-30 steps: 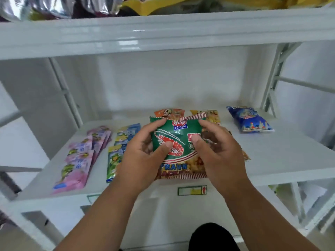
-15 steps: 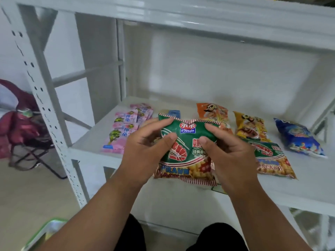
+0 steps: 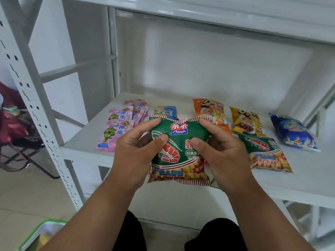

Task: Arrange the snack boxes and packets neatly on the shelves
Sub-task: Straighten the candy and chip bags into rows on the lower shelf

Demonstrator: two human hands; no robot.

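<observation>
Both-hand grip: left hand and right hand pinch green prawn cracker packet above shelf front edge. Risk: squeeze crushes contents; packet overhangs edge, falls.

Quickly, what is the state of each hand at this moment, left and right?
Left hand: holding the green prawn cracker packet, thumb on its front.
Right hand: holding the same packet from its other side.
</observation>
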